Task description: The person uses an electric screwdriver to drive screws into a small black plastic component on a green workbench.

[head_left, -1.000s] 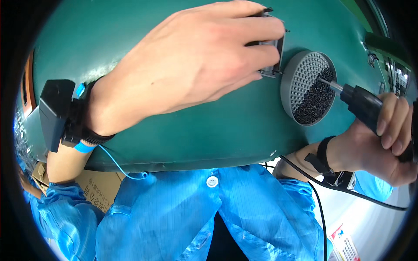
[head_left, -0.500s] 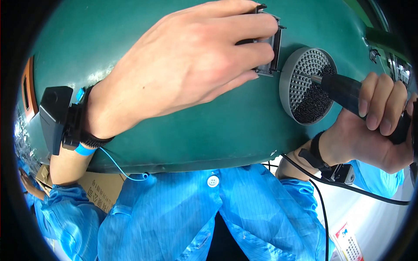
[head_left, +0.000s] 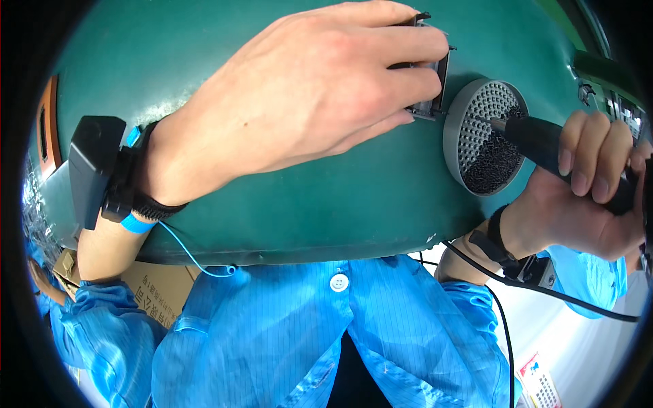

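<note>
My left hand (head_left: 326, 88) is closed around a black plastic frame-like part (head_left: 430, 88). My fingers hide most of this part; its right edge and a few small prongs show past the fingertips. In my right hand (head_left: 592, 177) is a black electric screwdriver (head_left: 537, 143), gripped by its body and pointing left. Its metal tip is over a round grey dish (head_left: 452, 146) with a dimpled or perforated floor. Small black screws (head_left: 495, 165) lie heaped in the dish's lower right portion. Whether the tip touches a screw cannot be made out.
A green mat (head_left: 306, 211) covers the table. A black cable (head_left: 564, 298) runs below my right wrist, and a thin blue cord (head_left: 187, 255) hangs from my left wristband. Beyond the table's left edge are a cardboard box (head_left: 160, 289) and another person's hand (head_left: 46, 282).
My left hand and the plastic part have shifted slightly right in the view. The dish also appears a little further right, with the screwdriver tip still over it.
</note>
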### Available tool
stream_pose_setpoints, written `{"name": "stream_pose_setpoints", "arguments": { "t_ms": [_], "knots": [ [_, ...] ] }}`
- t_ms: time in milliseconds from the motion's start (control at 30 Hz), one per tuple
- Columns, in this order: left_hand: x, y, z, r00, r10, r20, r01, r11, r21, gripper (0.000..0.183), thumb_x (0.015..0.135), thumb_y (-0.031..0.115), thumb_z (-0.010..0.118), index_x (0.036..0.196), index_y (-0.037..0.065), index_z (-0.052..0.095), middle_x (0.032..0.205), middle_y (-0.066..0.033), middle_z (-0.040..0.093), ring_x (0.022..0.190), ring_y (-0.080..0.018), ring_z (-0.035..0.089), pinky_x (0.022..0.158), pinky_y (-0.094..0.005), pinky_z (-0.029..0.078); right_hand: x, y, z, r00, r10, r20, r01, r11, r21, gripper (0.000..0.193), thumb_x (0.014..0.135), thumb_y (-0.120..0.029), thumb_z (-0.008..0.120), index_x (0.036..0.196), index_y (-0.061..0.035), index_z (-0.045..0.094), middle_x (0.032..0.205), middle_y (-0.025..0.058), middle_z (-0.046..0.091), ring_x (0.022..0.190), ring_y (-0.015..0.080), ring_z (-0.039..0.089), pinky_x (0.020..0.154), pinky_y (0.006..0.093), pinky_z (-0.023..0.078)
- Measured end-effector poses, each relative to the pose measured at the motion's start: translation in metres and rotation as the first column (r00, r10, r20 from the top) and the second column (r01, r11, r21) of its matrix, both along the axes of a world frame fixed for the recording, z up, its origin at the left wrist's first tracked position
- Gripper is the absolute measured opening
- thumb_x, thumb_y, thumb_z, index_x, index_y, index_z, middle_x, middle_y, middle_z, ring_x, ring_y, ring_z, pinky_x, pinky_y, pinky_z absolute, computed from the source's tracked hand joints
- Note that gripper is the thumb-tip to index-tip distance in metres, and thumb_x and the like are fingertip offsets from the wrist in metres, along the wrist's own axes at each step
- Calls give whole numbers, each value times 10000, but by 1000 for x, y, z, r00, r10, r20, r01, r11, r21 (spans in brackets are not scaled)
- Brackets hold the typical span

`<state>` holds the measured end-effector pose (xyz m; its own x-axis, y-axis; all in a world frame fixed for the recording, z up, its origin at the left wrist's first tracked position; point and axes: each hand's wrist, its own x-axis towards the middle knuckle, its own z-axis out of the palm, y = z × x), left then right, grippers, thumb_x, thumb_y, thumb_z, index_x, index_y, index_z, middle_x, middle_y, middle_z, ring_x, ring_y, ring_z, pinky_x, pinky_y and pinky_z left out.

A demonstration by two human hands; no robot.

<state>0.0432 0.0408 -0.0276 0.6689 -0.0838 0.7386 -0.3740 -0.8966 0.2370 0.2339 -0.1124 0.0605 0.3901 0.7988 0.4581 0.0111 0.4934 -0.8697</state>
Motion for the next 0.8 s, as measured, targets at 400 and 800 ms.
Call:
{"name": "stream_pose_setpoints", "arguments": {
  "t_ms": [400, 800],
  "knots": [
    [-16, 3, 43, 937, 151, -316, 12, 888, 461, 179, 840, 230, 623, 781, 66, 665, 919, -31, 575, 961, -211, 474, 867, -288, 433, -12, 11, -1, 998, 64, -6, -64, 998, 8, 282, 954, -308, 502, 923, -50, 612, 612, -10, 449, 508, 105, 413, 531, 275, 342],
    [-12, -3, 39, 921, 200, -334, -12, 872, 489, 212, 862, 260, 611, 758, 94, 693, 889, 1, 599, 954, -193, 466, 860, -275, 420, -26, 13, -20, 997, 77, 28, -77, 997, -7, 269, 964, -295, 491, 924, -51, 596, 615, -8, 444, 508, 107, 408, 530, 278, 344]
  ]
}}
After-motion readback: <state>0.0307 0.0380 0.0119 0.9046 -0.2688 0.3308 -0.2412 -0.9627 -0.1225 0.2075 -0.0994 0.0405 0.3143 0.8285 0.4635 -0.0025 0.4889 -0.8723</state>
